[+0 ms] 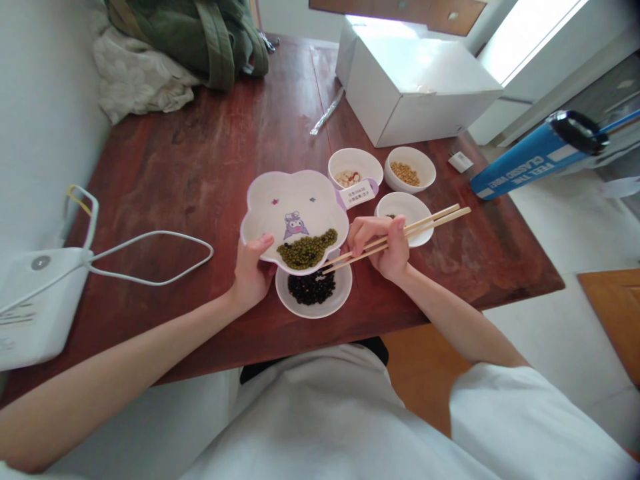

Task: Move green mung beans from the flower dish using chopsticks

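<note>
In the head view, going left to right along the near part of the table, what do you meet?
White device with cable → left hand gripping the flower-shaped plate → bowl of black beans → right hand holding chopsticks → blue tube past the table's right edge.

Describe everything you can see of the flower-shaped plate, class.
The flower-shaped plate is white with a lilac scalloped rim and a cartoon figure printed inside. It looks like plastic or melamine. The left hand grips its near edge, tilting it over the bowl of black beans. Green beans pile at its low side, where the chopsticks reach.
</note>
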`<state>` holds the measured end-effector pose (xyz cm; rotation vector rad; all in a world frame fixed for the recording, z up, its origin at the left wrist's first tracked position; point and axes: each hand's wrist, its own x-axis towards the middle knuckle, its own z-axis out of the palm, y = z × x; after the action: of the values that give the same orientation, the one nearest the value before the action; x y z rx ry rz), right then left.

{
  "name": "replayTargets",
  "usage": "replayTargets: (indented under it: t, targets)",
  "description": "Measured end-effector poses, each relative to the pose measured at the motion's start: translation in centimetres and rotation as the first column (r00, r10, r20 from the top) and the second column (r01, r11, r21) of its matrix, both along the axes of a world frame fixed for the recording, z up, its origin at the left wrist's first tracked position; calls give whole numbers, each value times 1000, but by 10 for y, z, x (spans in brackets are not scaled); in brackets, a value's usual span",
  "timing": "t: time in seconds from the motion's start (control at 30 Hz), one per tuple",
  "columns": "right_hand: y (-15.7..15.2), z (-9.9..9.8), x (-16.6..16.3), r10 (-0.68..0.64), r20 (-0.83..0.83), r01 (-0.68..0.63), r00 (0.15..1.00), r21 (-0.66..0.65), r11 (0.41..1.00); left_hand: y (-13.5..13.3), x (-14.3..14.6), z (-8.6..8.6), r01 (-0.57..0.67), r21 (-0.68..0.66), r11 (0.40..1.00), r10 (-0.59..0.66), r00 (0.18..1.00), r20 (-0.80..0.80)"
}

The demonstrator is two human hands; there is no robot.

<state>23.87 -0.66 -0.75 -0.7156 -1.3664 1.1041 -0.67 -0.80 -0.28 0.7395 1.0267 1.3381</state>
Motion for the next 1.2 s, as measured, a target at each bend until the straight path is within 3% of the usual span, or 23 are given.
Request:
replayTargets:
  t: [0.23,0.73,0.9,1.07,1.2]
  targets:
    - [0,-1,0,-2,4,2,1000,6,1000,-2,-7,-1,115,27,993,-115,993,27]
    - [-5,5,-3,-4,10,4,1000,-19,1000,-3,-10,5,196,-19,980,-196,981,17]
    - [-8,7,0,46,-2,-46,999,40,998,-2,-11,1,192,-32,981,-190,980,66]
    - [-9,16,6,186,-80,-171,979,171,970,-1,-14,-8,257,24,966,-257,966,2]
    - [-10,27,9,162,-199,-121,966,205,971,-4,-18,-18,290,63,955,-289,957,-36]
